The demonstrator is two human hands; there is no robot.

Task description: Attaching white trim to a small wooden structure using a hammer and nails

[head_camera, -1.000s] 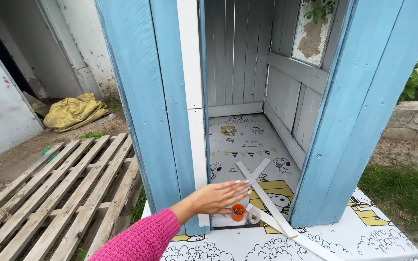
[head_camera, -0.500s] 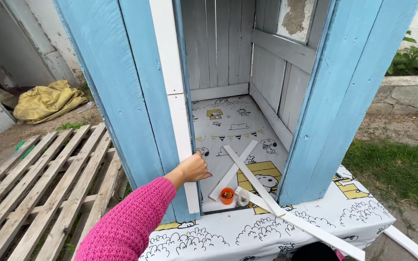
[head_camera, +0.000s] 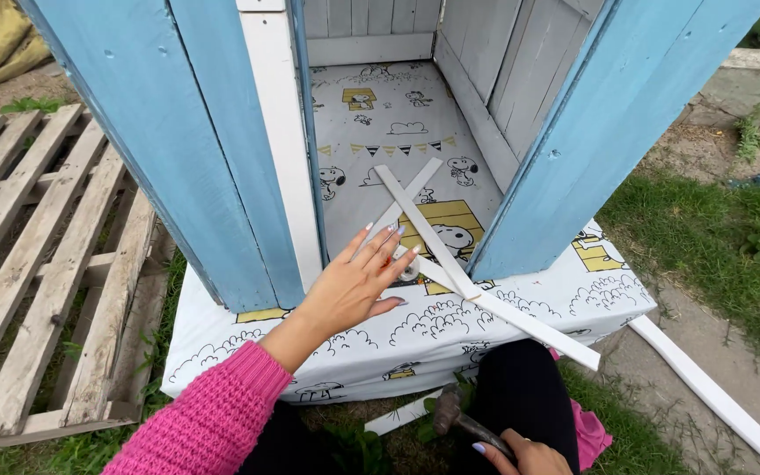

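Reaching left hand [head_camera: 351,290], fingers spread apart, over crossed white slats [head_camera: 433,237] lying loose just beyond fingertips; right hand [head_camera: 529,453] gripping hammer [head_camera: 459,420] low, idle. Slats not yet nailed.

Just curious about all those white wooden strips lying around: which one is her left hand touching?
The left hand rests on the crossed white slats on the cartoon-print floor in the doorway. The long white strip lies apart on the ground at right, untouched.

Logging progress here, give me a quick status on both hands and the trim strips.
Left hand open, fingers spread over two crossed white wooden strips. Right hand gripping a wooden-handled hammer, held low. Nothing blocking the strips.
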